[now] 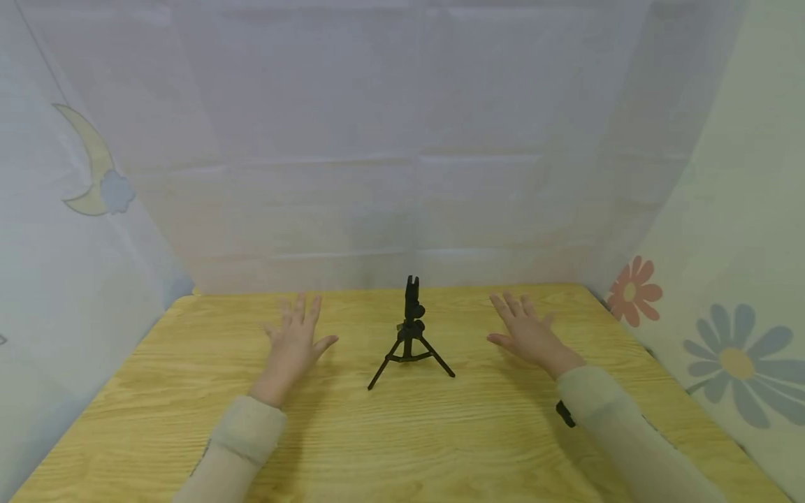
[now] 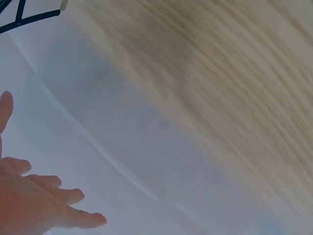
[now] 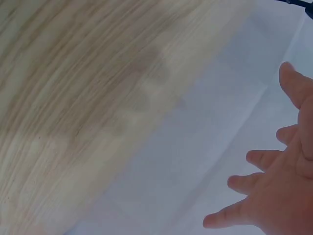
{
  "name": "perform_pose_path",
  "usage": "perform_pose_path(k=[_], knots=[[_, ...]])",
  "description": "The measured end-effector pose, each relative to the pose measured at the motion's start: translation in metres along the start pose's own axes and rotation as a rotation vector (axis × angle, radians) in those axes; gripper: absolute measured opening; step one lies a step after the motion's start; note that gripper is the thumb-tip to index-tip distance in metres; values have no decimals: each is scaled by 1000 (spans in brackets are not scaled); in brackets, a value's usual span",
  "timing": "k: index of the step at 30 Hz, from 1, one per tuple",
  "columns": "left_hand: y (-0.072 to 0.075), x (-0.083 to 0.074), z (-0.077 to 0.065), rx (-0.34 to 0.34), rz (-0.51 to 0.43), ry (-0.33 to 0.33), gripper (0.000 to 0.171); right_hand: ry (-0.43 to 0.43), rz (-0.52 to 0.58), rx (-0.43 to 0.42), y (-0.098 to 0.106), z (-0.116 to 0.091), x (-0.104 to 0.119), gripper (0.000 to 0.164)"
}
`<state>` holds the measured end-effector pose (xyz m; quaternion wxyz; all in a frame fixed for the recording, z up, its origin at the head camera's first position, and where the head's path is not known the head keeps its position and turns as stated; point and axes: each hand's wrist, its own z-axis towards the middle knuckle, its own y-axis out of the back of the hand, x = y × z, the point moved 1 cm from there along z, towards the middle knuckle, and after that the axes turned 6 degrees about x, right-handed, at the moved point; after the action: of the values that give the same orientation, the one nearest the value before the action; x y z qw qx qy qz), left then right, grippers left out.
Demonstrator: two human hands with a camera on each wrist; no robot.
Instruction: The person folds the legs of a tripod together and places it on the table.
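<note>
Head camera, looking down over the wooden table (image 1: 377, 440), catches both hands held out with nothing in them. The person's left hand (image 1: 294, 346) has its fingers straight and fanned, thumb stuck out toward the middle; the right hand (image 1: 531, 337) mirrors it, just as wide, palm downward. Neither touches anything that I can see, and soft shadows lie on the wood near both.

Between them, well apart from each, a small black tripod (image 1: 410, 328) stands upright on its spread legs, a forked clip at its top, toward the far side of the table. Only from the head can you take in that whole stand, the pale sleeves, the black piece (image 1: 565, 413) under the right cuff, and the side hangings: a yellow moon (image 1: 94, 164) with a blue cloud at the left, a red flower (image 1: 634, 291) and a blue flower (image 1: 742, 363) at the right.

Each wrist view gets just a sliver of the tripod in its upper inner corner, but shows its hand's splayed fingers closer up, against the creased white sheet (image 3: 195, 147) behind the table's edge.
</note>
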<state>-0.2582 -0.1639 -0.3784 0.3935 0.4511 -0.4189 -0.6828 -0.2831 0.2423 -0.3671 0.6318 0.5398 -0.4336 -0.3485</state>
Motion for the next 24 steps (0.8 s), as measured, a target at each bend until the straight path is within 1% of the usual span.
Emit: perform_pose_path(k=[4,7,11,15,19,21,24], knots=[[0,-7,1,-11,-126,-34,80,41,50,-15,0,-3,8,73],[2,-14,2,-21,-207,-67,76,83,119,-24,0,-5,15,71],[7,-24,1,9,-284,-83,73,128,196,-23,-1,-8,25,70],[13,-36,1,53,-333,-88,71,121,284,1,-5,-10,35,68],[17,-46,3,80,-387,-88,69,107,379,-9,-8,-11,43,61],[19,-51,4,82,-439,-89,67,110,425,-32,-10,-11,48,56],[21,-58,6,91,-570,-92,65,98,527,-64,-15,-10,55,50]])
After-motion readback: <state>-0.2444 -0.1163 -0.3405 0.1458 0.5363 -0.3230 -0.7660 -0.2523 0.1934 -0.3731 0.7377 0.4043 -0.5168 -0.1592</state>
